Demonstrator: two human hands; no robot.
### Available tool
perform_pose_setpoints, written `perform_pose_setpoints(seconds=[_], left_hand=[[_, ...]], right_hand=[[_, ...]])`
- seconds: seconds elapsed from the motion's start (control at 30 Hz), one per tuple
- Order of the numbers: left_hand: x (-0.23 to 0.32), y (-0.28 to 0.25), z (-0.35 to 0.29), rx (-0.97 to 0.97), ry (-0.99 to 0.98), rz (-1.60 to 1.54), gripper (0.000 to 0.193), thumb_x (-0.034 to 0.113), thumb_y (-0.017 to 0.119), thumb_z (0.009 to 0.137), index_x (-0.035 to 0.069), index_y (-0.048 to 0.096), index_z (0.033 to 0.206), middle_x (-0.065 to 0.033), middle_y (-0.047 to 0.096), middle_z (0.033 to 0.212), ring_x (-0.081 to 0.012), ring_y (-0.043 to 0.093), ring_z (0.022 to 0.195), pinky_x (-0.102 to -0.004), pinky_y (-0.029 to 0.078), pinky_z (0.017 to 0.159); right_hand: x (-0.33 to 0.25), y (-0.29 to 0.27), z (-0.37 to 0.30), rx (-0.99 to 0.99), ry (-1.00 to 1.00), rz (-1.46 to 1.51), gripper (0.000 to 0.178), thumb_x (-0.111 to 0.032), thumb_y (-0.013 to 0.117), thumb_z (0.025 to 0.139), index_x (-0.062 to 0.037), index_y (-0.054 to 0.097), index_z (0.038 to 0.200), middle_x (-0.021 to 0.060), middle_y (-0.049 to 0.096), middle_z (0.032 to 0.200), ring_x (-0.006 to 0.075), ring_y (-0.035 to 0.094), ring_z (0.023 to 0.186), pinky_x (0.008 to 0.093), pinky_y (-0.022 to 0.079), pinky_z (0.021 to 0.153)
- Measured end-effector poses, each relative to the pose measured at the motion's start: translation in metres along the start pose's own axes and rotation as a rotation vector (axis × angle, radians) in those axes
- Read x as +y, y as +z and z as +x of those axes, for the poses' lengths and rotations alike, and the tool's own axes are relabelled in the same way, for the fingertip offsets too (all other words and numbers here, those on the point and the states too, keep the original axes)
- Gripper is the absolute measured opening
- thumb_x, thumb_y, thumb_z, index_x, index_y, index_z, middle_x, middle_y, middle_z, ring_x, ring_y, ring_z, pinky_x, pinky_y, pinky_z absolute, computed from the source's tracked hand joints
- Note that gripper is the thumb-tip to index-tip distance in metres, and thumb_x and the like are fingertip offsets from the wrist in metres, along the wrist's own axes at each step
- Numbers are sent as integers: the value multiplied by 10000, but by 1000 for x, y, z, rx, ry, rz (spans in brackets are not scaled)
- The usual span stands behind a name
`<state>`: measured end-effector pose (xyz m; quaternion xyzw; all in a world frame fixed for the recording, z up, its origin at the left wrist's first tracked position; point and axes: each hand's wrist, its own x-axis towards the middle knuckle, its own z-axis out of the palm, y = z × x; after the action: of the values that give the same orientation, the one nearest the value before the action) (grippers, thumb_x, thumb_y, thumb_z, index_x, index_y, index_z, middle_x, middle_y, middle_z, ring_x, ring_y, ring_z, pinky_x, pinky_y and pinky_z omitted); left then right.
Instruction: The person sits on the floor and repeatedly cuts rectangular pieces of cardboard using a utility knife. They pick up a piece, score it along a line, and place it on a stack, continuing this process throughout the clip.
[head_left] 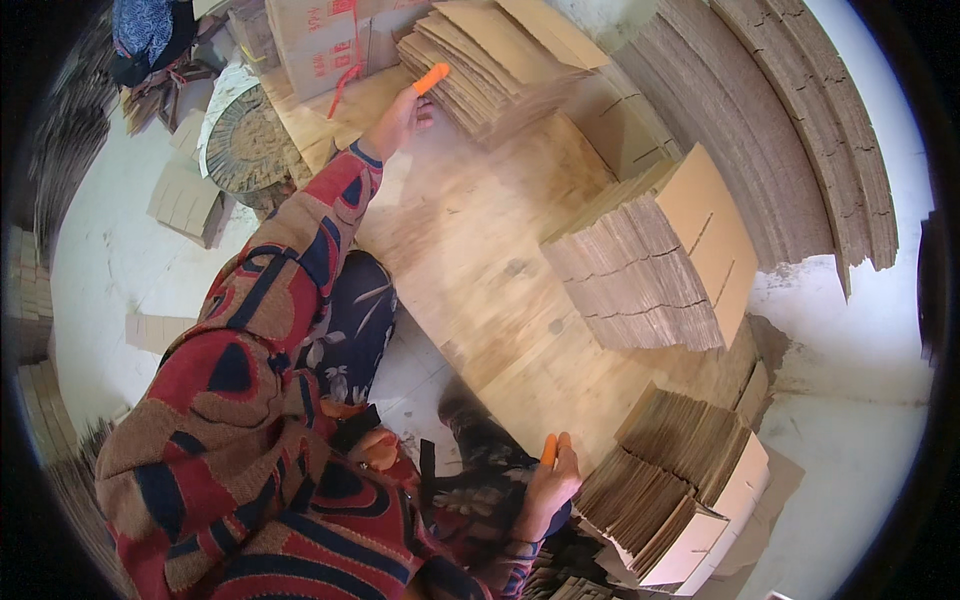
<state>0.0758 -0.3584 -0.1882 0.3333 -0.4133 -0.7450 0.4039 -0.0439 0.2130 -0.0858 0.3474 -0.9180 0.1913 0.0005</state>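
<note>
My left hand (398, 122) reaches over the far end of the wooden board, an orange finger cover (431, 79) on one outstretched finger. That finger is at the near left edge of a stack of cardboard sheets (490, 60); whether it touches them I cannot tell. The other fingers are slightly bent, with nothing seen in them. My right hand (552, 488) is at the board's near edge, fingers extended, one with an orange cover (550, 450). Close beside it stands a bundle of slotted cardboard pieces (665, 470). No object shows in this hand.
Another slotted cardboard stack (650, 270) stands on the wooden board (480, 270), right of middle. Tall cardboard piles (740, 120) line the far right. A printed carton (320, 45) stands at the far end. On the left are a round, dirt-covered object (250, 140) and loose cardboard (183, 200).
</note>
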Motion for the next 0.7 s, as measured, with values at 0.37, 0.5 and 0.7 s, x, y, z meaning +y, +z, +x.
perform_pose_setpoints(seconds=[0.37,0.5,0.7], left_hand=[[13,28,38,-11,1,25,623,534,552,879,101,445,1314,-79,523,1223,-209,516,1106,-394,391,999],[8,16,40,-22,19,-54,586,504,555,886,100,461,1301,-85,539,1196,-209,532,1090,-399,426,972],[-9,-15,10,191,55,-176,421,367,548,917,89,546,1233,-74,615,1077,-178,579,997,-374,491,864]], right_hand=[[1,6,7,-52,26,45,210,-69,695,828,57,662,993,224,668,878,338,669,752,370,522,639],[0,5,10,-103,9,72,217,-70,694,829,61,660,999,229,670,896,336,673,764,364,527,657],[-9,4,3,-69,30,118,224,-69,694,830,59,660,1010,226,673,899,318,678,772,352,528,670]])
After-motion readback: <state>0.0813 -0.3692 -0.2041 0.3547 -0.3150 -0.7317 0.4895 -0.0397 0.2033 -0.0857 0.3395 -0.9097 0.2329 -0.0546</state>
